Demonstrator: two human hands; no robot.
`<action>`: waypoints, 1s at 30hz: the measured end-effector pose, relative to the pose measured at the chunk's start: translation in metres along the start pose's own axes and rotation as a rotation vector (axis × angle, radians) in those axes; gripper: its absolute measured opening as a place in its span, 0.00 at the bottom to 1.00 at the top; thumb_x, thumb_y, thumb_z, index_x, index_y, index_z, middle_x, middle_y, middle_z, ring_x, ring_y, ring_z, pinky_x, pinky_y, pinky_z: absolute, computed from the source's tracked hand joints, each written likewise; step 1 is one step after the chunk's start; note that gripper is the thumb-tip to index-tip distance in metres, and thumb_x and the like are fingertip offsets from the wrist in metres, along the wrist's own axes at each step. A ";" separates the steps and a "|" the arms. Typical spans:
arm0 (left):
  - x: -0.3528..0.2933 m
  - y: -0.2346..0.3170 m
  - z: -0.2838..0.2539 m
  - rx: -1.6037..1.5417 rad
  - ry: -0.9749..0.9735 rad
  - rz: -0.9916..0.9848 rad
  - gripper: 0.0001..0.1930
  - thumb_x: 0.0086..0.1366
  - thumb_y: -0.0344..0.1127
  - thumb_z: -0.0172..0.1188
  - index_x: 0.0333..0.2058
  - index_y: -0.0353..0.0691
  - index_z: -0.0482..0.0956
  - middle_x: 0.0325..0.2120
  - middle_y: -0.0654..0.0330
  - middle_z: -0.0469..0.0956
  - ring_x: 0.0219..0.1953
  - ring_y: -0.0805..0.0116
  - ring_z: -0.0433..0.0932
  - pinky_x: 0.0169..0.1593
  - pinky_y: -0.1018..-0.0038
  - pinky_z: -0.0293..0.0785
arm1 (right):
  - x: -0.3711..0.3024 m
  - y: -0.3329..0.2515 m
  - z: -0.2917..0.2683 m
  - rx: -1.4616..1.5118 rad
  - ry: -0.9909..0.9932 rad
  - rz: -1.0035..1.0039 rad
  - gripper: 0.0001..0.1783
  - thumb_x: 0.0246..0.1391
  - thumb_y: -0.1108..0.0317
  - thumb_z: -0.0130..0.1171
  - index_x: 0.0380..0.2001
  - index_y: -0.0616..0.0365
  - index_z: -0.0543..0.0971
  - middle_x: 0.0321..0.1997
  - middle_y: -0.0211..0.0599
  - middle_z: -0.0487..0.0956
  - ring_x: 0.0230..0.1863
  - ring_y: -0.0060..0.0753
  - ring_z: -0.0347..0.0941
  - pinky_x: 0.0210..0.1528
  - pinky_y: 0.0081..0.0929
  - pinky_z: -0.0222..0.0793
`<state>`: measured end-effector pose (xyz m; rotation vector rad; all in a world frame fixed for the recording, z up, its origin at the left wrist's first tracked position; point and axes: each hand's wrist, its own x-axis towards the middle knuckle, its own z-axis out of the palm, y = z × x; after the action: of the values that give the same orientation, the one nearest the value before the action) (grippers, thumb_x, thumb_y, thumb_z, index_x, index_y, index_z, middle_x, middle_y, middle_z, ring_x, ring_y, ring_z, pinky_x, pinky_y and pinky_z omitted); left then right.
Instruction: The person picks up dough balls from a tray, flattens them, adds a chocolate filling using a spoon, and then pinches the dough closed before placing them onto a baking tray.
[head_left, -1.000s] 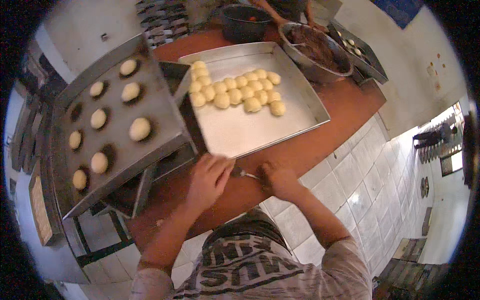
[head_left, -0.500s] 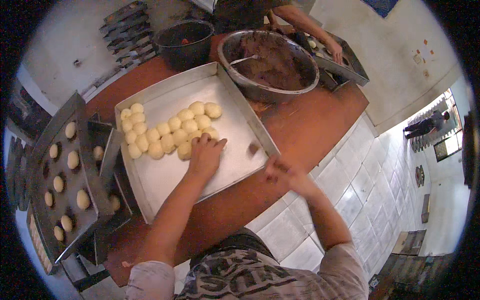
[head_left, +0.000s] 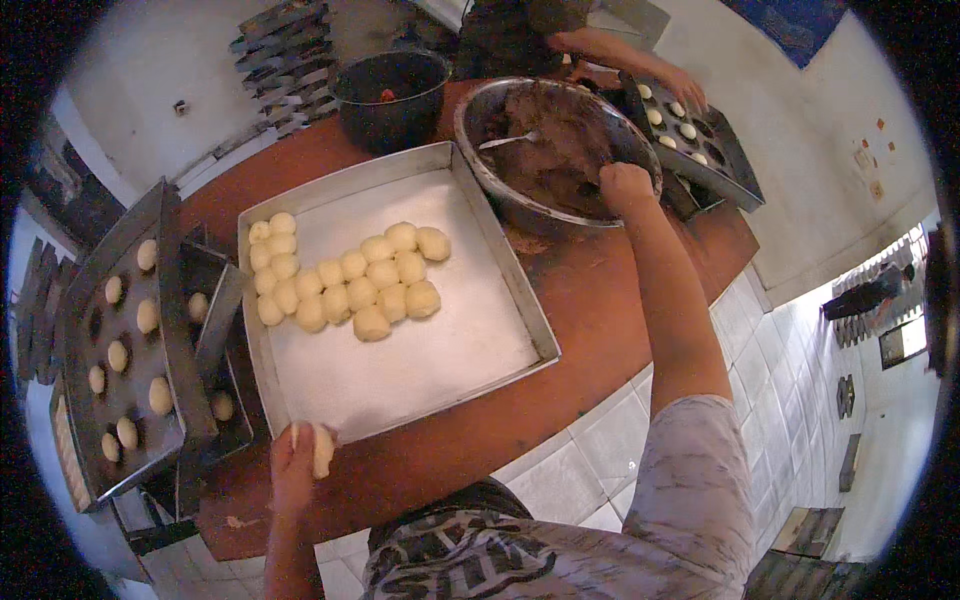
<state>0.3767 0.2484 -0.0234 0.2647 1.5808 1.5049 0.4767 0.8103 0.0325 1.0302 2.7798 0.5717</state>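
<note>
My left hand (head_left: 292,462) is closed around a pale dough ball (head_left: 322,452) beside the near left corner of a square metal tray (head_left: 400,422). Inside the tray, several dough balls (head_left: 362,293) sit packed against each other on its left and middle. My right hand (head_left: 628,188) reaches far right to a large metal bowl (head_left: 478,170) of brown crumbly filling (head_left: 560,140). That hand is curled at the bowl's right rim, and its fingertips and anything in them are hidden. A spoon (head_left: 508,141) lies in the filling.
Dark baking trays (head_left: 140,385) with spaced dough balls are stacked at left. A black bucket (head_left: 388,110) stands behind the square tray. At far right, a co-worker's hand (head_left: 685,90) is over another tray (head_left: 735,175) of dough balls. The brown table (head_left: 600,300) ends near my body.
My left hand has left the balls in the tray and moved toward me, now with a dough ball in it. My right hand has gone from the tray's right corner to the bowl.
</note>
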 end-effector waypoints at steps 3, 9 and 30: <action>-0.002 -0.046 -0.043 -0.318 -0.122 0.158 0.11 0.61 0.31 0.51 0.40 0.33 0.73 0.37 0.58 0.73 0.36 0.73 0.72 0.44 0.78 0.68 | -0.011 -0.002 -0.021 0.090 -0.070 -0.031 0.10 0.44 0.67 0.53 0.30 0.55 0.81 0.36 0.46 0.79 0.39 0.44 0.77 0.39 0.37 0.73; -0.038 0.021 0.031 0.147 0.261 0.280 0.12 0.59 0.27 0.51 0.42 0.33 0.73 0.37 0.60 0.72 0.38 0.69 0.72 0.47 0.77 0.66 | -0.050 0.048 -0.043 0.938 -0.242 -0.046 0.11 0.45 0.71 0.55 0.33 0.62 0.79 0.30 0.35 0.79 0.31 0.27 0.74 0.32 0.26 0.67; -0.132 -0.083 -0.125 -0.511 0.115 0.019 0.19 0.60 0.38 0.56 0.48 0.37 0.71 0.39 0.58 0.76 0.39 0.67 0.75 0.47 0.72 0.69 | -0.389 -0.415 -0.108 2.007 -0.854 -0.238 0.10 0.54 0.72 0.52 0.39 0.63 0.75 0.29 0.34 0.78 0.24 0.20 0.71 0.26 0.17 0.67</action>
<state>0.3963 0.0522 -0.0568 -0.1002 1.2249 1.9046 0.4962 0.2355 -0.0356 0.5417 1.7413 -2.3405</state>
